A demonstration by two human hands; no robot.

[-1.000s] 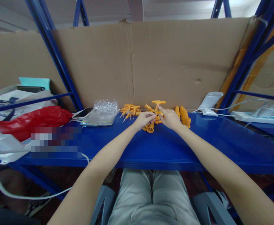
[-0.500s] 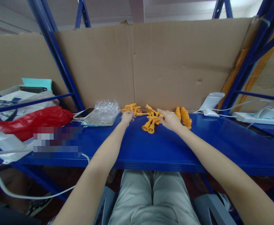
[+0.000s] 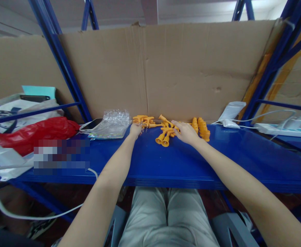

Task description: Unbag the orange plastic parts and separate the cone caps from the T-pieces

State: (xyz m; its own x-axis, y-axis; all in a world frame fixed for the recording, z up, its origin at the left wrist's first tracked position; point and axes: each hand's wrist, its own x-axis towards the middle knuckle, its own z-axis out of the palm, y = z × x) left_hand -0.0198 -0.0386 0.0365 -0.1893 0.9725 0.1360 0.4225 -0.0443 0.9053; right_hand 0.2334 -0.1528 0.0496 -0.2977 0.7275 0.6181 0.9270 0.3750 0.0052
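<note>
My left hand (image 3: 135, 129) rests on the blue shelf with its fingers bent down at several tiny dark bits (image 3: 143, 130), perhaps small metal parts. Its fingertips are mostly hidden, and I cannot make out what is in them. Just behind it lies a loose heap of yellow plastic pieces (image 3: 140, 118) with branching arms. To the right, my right hand (image 3: 186, 133) has its fingers curled over another heap of yellow pieces, apparently closed on one yellow plastic piece (image 3: 176, 131). Two flared, cup-shaped ends (image 3: 165, 141) point toward me. Beside that hand, ribbed yellow pieces (image 3: 203, 129) stand in rows.
A clear plastic bag (image 3: 111, 126) and a phone (image 3: 92, 124) lie left of the heaps. Further left are a red bag (image 3: 37, 133) and white cables. Cardboard (image 3: 186, 68) walls off the back. A white power strip (image 3: 284, 129) sits at right on the blue shelf (image 3: 160, 168).
My left hand has shifted slightly left and its fingers have dropped lower, uncovering the tiny dark bits and more of the yellow heap. The right hand has stayed nearly still.
</note>
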